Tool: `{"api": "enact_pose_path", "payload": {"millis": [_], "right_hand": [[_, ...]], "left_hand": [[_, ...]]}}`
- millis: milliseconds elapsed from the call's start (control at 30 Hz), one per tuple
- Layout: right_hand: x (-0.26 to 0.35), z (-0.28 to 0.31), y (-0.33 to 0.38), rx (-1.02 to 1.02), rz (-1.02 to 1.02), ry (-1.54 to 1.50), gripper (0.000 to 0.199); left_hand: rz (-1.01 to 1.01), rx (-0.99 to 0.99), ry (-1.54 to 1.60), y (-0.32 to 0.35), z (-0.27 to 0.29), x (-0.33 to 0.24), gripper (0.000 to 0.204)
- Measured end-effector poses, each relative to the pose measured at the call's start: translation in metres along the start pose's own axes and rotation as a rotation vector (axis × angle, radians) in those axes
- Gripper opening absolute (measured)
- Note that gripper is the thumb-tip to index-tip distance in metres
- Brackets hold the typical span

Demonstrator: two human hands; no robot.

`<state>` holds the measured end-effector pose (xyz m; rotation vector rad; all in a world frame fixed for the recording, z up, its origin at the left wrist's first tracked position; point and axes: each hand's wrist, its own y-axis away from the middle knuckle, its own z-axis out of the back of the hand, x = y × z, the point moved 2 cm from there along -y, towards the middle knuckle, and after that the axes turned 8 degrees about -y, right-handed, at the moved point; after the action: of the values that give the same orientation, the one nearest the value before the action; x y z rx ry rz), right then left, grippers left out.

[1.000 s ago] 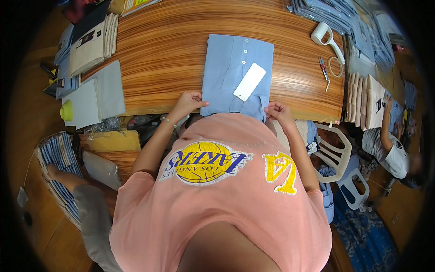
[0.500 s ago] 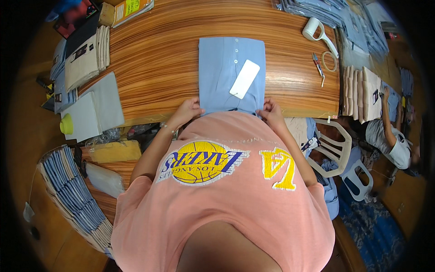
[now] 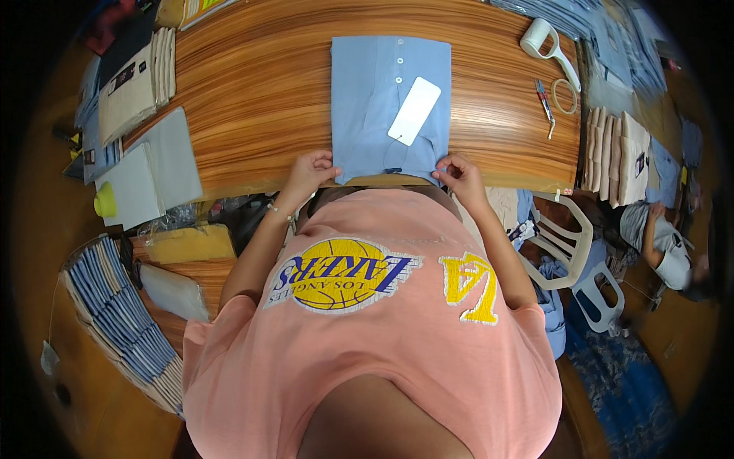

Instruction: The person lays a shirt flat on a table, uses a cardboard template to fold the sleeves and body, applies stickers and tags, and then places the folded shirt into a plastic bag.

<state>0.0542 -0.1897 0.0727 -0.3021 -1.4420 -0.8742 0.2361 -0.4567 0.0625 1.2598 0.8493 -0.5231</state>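
A light-blue folded shirt (image 3: 359, 99) lies flat on the wooden table, its short row of white buttons at the far edge. A blank-looking white hang tag (image 3: 415, 111) rests on its front by a thin string. At the near left corner, my left hand (image 3: 312, 172) pinches the fabric between thumb and fingers. My right hand (image 3: 463, 177) grips the near right corner the same way. Between the hands, a small dark label (image 3: 393, 170) shows near the shirt's near edge.
Right of the shirt lie a white tape dispenser (image 3: 540, 38), a tape ring (image 3: 564, 97) and a small red-and-blue tool (image 3: 544, 107). Beige folded garments (image 3: 612, 153) stand at the right edge, others (image 3: 138, 84) at left beside grey sheets (image 3: 174, 153). Another person (image 3: 659, 245) works at far right.
The view has shifted, so the table and shirt sit higher in the picture. More of the shirt's near edge and its dark label now show. Both hands stay at the near corners.
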Motion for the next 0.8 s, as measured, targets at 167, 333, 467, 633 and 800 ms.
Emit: {"api": "enact_pose_path", "payload": {"millis": [167, 333, 467, 633, 800], "right_hand": [[-0.012, 0.006, 0.000, 0.093, -0.128, -0.233, 0.021], [0.034, 0.011, -0.003, 0.243, -0.031, 0.347, 0.027], [0.040, 0.036, -0.023, 0.140, 0.081, 0.342, 0.027], [0.079, 0.016, -0.080, -0.007, 0.538, 0.668, 0.025], [0.076, 0.014, -0.087, -0.024, 0.571, 0.648, 0.025]], "left_hand": [[-0.024, -0.116, 0.037, 0.005, -0.009, -0.005, 0.025], [-0.017, -0.124, -0.505, 0.021, -0.005, -0.038, 0.018], [-0.351, -0.237, -0.690, 0.022, -0.014, -0.091, 0.019], [-0.625, -0.175, -0.644, -0.026, -0.060, -0.100, 0.031], [-0.574, -0.355, -0.998, -0.045, -0.097, -0.106, 0.040]]}}
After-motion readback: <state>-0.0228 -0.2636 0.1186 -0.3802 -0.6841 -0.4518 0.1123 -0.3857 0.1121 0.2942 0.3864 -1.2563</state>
